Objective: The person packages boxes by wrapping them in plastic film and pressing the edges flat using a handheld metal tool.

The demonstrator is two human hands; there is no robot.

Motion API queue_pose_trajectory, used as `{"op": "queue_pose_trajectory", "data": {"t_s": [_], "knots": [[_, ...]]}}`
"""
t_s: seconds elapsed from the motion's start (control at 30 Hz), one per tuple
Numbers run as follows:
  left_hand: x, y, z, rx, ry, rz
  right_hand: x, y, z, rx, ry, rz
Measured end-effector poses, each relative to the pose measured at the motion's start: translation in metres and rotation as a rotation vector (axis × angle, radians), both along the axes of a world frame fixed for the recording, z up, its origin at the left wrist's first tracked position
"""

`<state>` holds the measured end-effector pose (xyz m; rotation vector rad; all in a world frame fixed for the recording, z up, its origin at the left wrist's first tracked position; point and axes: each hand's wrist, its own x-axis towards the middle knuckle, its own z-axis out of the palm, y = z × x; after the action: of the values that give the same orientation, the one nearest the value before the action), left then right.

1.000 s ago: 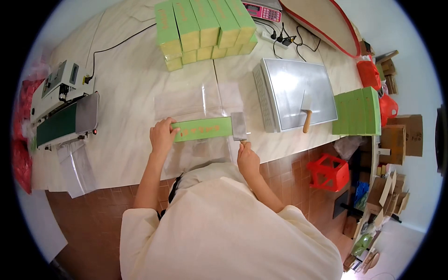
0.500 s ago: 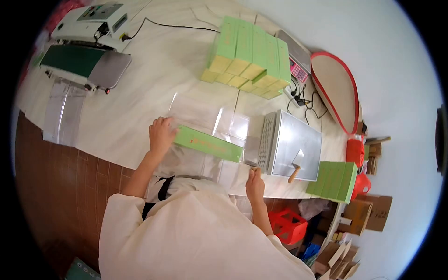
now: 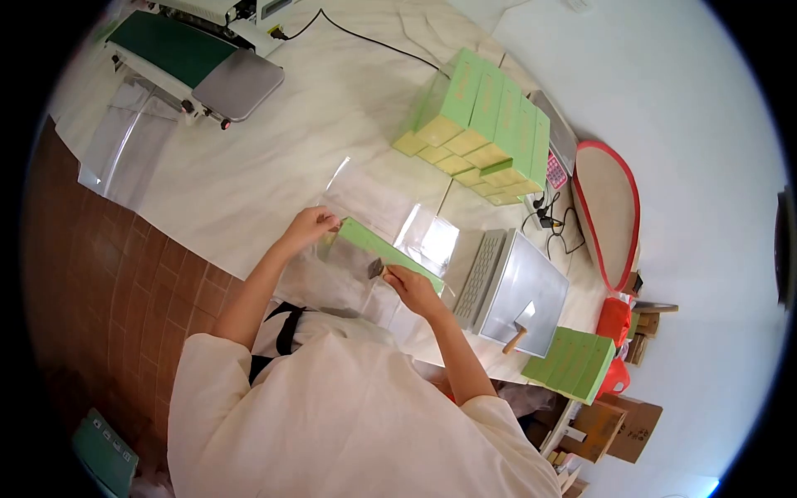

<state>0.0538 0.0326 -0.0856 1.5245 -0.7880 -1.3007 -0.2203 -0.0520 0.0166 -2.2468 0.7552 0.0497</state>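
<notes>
A long green box (image 3: 384, 244) lies on clear plastic film (image 3: 365, 196) on the table. At the box's far-left end, my left hand (image 3: 312, 228) is closed, its fingertips pinching the film by the corner. My right hand (image 3: 413, 289) grips a small scraper (image 3: 375, 268) with a dark, flat blade, held over the box's near side. Part of the box is hidden behind that hand. To the right stands a silver metal hot plate (image 3: 535, 282), with a wooden-handled spatula (image 3: 519, 327) lying on top.
Stacked green boxes (image 3: 473, 124) stand at the back, and more green boxes (image 3: 573, 362) sit at the right edge. A green-belted machine (image 3: 178, 51) is at the far left, near clear film (image 3: 129, 149) over the table edge. Black cables (image 3: 554, 222) lie behind the hot plate.
My right hand has moved left and up from the box's right end to over its middle, bringing the scraper. The left hand stays at the left end. The camera view has shifted.
</notes>
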Motion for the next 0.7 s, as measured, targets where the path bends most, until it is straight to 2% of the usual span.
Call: {"op": "queue_pose_trajectory", "data": {"t_s": [0.2, 0.3, 0.4, 0.47, 0.57, 0.7], "knots": [[0.003, -0.005, 0.005, 0.010, 0.072, 0.064, 0.015, -0.017, 0.006, -0.016, 0.051, -0.058], [0.004, -0.010, 0.003, 0.042, 0.002, 0.032, 0.018, -0.021, 0.005, -0.026, 0.015, -0.065], [0.006, -0.013, -0.001, 0.029, -0.029, 0.014, 0.019, -0.020, -0.001, -0.027, -0.046, -0.128], [0.006, -0.013, 0.002, 0.027, -0.145, -0.001, 0.018, -0.018, -0.007, -0.065, -0.091, -0.193], [0.006, -0.013, 0.002, 0.015, -0.143, -0.027, 0.020, -0.011, -0.012, -0.094, -0.001, -0.319], [0.003, -0.009, -0.011, 0.000, -0.070, 0.021, 0.022, -0.001, -0.009, -0.028, -0.012, -0.438]]}}
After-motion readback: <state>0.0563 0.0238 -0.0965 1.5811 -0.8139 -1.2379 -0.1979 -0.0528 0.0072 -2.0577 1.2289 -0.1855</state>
